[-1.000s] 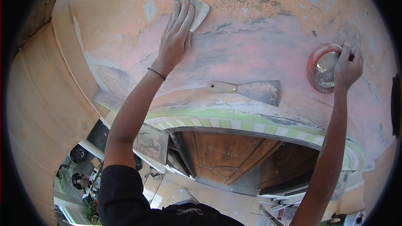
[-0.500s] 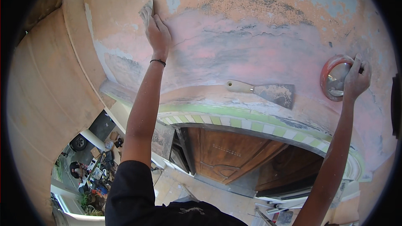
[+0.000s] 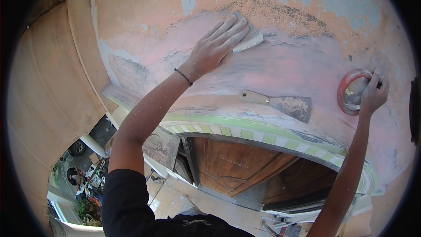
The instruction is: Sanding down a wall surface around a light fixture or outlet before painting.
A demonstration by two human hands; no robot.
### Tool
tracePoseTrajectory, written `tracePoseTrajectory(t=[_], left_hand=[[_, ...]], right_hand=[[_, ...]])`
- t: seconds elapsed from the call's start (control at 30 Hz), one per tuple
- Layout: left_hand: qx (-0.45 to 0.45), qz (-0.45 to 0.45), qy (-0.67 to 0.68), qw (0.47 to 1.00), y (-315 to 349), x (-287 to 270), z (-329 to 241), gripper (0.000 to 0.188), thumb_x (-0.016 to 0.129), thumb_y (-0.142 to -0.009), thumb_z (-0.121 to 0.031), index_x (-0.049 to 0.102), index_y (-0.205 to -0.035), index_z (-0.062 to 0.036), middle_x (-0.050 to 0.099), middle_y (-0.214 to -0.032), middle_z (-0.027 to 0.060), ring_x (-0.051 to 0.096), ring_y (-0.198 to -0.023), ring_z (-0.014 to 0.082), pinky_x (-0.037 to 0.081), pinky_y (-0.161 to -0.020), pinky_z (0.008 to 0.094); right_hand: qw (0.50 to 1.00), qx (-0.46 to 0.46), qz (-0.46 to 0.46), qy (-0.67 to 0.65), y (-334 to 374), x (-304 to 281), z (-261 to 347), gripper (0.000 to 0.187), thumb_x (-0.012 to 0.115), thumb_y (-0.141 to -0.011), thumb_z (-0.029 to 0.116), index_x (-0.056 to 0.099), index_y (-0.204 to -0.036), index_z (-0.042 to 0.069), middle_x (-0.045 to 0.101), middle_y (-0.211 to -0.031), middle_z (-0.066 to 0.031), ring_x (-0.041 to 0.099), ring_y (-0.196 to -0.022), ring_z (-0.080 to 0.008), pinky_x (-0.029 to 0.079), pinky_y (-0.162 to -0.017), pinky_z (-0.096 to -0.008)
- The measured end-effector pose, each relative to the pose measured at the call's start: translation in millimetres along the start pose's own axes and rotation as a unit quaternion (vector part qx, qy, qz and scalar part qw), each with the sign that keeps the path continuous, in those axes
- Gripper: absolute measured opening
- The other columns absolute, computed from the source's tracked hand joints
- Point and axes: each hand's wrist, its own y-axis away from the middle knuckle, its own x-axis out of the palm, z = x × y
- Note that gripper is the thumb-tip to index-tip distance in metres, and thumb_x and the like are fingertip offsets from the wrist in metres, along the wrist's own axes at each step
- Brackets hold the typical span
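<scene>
My left hand [image 3: 215, 46] lies with its fingers stretched flat over a folded sheet of sandpaper [image 3: 251, 43], pressing it on the pink-and-grey patched wall [image 3: 280, 63]. The sheet's pale edge sticks out beyond the fingertips. At the right, my right hand [image 3: 376, 93] is closed at the side of a round, red-rimmed bowl-like thing [image 3: 343, 87] with a grey, shiny inside. Between the hands, a putty knife [image 3: 289, 106] with a pale handle rests on the ledge above the arch, its broad blade smeared with filler.
Below, a green-and-white arch trim [image 3: 247, 129] curves over wooden double doors [image 3: 239, 160]. A tan surface [image 3: 48, 92] slopes along the left. Far down at lower left, a person [image 3: 74, 176] is beside a cluttered table, near a car wheel [image 3: 77, 148].
My left hand has swept right and slightly down along the wall with the sandpaper. My right hand and the red-rimmed thing sit slightly lower in view.
</scene>
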Motion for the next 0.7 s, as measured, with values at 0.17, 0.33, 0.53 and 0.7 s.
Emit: tracePoseTrajectory(t=[0.17,0.33,0.53,0.7], left_hand=[[-0.21,-0.235,-0.021,0.949,-18,0,41,0.048,0.051,-0.101,-0.004,0.049,-0.148,0.0047,0.043,-0.159,0.0251,0.035,-0.15,0.0431,0.035,-0.122,0.0471],[-0.161,-0.212,-0.057,0.962,-15,-5,52,0.043,0.048,-0.105,-0.003,0.049,-0.147,0.0062,0.044,-0.156,0.028,0.035,-0.15,0.0444,0.038,-0.119,0.0457],[-0.137,-0.212,-0.046,0.967,-20,-8,53,0.056,0.051,-0.097,0.004,0.043,-0.152,0.0047,0.041,-0.16,0.0254,0.03,-0.152,0.0472,0.034,-0.122,0.0485],[-0.128,-0.234,-0.018,0.964,-30,-13,63,0.045,0.052,-0.104,-0.002,0.051,-0.148,0.0023,0.045,-0.158,0.0234,0.037,-0.15,0.0422,0.035,-0.122,0.0477]], right_hand=[[1.0,0.004,0.01,0.01,1,0,8,0.037,0.067,-0.102,0.026,0.061,-0.079,-0.002,0.058,-0.079,-0.0069,0.055,-0.076,-0.0164,0.047,-0.076,-0.034],[1.0,0.013,-0.008,-0.025,2,6,3,0.037,0.069,-0.102,0.026,0.058,-0.078,0.0,0.056,-0.078,-0.0051,0.053,-0.074,-0.0171,0.047,-0.073,-0.0337],[0.999,-0.002,-0.029,-0.012,-2,2,0,0.037,0.069,-0.101,0.027,0.058,-0.078,-0.001,0.055,-0.079,-0.0047,0.052,-0.073,-0.0163,0.046,-0.072,-0.0331],[1.0,0.007,-0.012,-0.019,3,4,1,0.036,0.067,-0.103,0.027,0.059,-0.08,0.0,0.056,-0.079,-0.0033,0.052,-0.075,-0.0137,0.046,-0.075,-0.0319]])
